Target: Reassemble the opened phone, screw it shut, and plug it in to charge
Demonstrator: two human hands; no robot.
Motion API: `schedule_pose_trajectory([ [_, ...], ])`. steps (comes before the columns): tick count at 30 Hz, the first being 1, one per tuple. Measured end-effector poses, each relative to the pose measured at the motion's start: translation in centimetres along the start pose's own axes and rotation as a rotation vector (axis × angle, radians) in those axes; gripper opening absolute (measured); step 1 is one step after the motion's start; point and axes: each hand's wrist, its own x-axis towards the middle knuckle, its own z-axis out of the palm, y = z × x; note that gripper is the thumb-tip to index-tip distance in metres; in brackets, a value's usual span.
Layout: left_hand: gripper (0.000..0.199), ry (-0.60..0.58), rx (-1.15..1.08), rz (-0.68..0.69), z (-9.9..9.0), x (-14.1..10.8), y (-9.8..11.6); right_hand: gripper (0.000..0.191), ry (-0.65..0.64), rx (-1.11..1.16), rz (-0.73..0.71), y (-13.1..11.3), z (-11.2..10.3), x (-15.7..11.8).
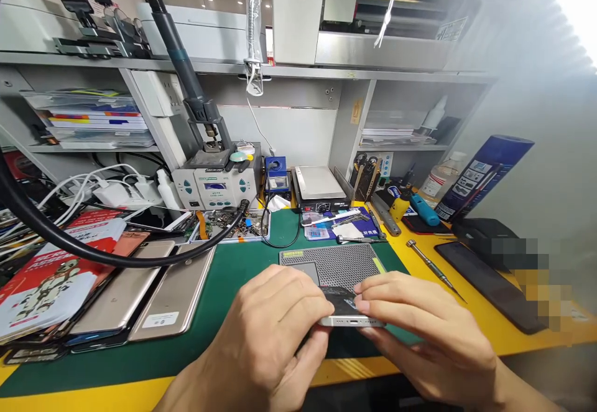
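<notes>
A smartphone (pixel 342 303) is held between my two hands over the near edge of the green mat (pixel 242 275). Its silver-edged end with the charging port faces me, and a dark surface lies on top. My left hand (pixel 280 325) grips the phone's left side, fingers on top and thumb below. On the right side, my right hand (pixel 420 331) has its fingertips on the dark top and its thumb underneath. Just beyond the phone lies a dark perforated pad (pixel 345 262), partly covered by my hands.
Old phones (pixel 172 294) and a red booklet (pixel 69 275) lie at left. A hot-air station (pixel 217 182) with a looping black hose (pixel 93 253) stands behind them. A heating plate (pixel 321 191) sits at the back. At right are a screwdriver (pixel 433 267) and a black phone (pixel 489 284).
</notes>
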Motion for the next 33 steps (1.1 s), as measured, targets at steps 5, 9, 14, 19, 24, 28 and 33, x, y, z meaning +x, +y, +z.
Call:
schedule_pose_trajectory([
  [5, 0.018, 0.041, -0.135, -0.13, 0.2, -0.4, 0.1, 0.02, -0.037, 0.043, -0.003, 0.0, -0.1, -0.2],
  [9, 0.019, 0.021, -0.236, -0.136, 0.5, -1.0, -0.2, 0.019, -0.055, 0.065, -0.019, -0.1, -0.1, -0.3],
  [14, 0.015, 0.068, -0.303, -0.094, 0.8, -1.1, -0.4, 0.018, -0.079, 0.105, -0.036, -0.2, 0.0, -0.1],
  [19, 0.014, 0.094, -0.33, -0.058, 0.9, -1.0, -0.3, 0.026, -0.058, 0.125, 0.009, -0.5, 0.3, -0.5],
  [24, 0.021, 0.088, -0.324, -0.074, 0.5, -1.5, -0.3, 0.029, -0.049, 0.133, 0.061, -0.7, 0.6, -1.0],
  [28, 0.019, 0.115, -0.33, -0.083, 1.0, -1.8, -0.2, 0.028, -0.044, 0.196, 0.024, -0.5, 0.8, -0.9],
  [33, 0.024, 0.165, -0.305, 0.024, 3.1, -2.0, -1.3, 0.025, -0.082, 0.18, -0.022, -0.2, 1.0, -0.7],
])
